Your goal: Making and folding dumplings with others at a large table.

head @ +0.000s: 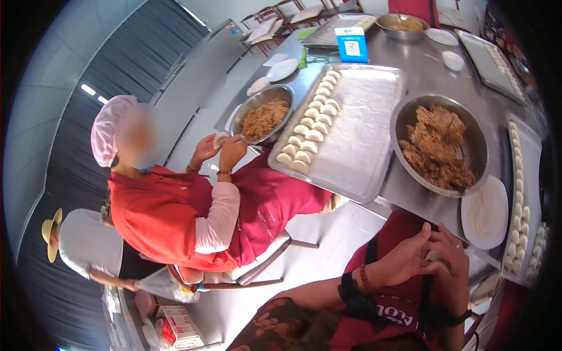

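My left hand [395,259] and my right hand [454,254] meet above my red apron, their fingers closed together around a pale dumpling [434,256]. Most of that dumpling is hidden by the fingers. Just beyond my hands, a white oval plate [500,232] holds round dough wrappers [480,214]. Behind it stands a steel bowl [397,149] with brown minced filling [439,140]. To its left lies a large metal tray [364,127], floured, with rows of folded dumplings [309,134] along its left side.
At the left a seated co-worker [175,210] in a pink cap holds a filled wrapper [221,140] beside another filling bowl [287,98]. More dumpling trays [533,136] line the right side. A blue sign [351,55] with a printed code stands on the steel table [382,55]. Another person [90,241] stands behind.
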{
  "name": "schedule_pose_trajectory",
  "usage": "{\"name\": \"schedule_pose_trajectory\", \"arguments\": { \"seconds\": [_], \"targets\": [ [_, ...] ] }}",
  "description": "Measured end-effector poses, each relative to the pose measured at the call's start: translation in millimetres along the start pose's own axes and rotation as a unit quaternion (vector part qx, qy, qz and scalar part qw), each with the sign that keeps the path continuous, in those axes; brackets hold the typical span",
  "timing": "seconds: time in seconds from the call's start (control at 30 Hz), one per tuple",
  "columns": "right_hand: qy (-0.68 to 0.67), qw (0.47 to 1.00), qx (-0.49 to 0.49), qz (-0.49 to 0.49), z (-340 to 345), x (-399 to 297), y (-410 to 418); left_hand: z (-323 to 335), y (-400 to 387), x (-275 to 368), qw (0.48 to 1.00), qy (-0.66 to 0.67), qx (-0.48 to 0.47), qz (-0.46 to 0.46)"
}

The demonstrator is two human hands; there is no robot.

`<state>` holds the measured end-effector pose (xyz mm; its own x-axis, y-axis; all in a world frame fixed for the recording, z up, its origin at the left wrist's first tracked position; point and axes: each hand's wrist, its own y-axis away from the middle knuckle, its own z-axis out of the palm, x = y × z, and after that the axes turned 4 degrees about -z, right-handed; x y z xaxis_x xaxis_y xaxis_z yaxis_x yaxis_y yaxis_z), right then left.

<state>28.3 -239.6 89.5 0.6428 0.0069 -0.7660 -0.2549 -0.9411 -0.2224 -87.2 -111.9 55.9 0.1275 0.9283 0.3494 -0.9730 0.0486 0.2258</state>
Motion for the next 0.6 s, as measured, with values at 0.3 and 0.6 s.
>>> {"name": "schedule_pose_trajectory", "arguments": {
  "seconds": [0.3,0.6],
  "targets": [
    [-0.325,0.909,0.187,0.18,7,6,-4,4,-10,15,1.0,-0.007,0.024,0.016],
    [-0.281,0.924,0.231,0.116,3,35,4,5,-33,3,0.999,0.012,0.002,0.049]
  ]
}}
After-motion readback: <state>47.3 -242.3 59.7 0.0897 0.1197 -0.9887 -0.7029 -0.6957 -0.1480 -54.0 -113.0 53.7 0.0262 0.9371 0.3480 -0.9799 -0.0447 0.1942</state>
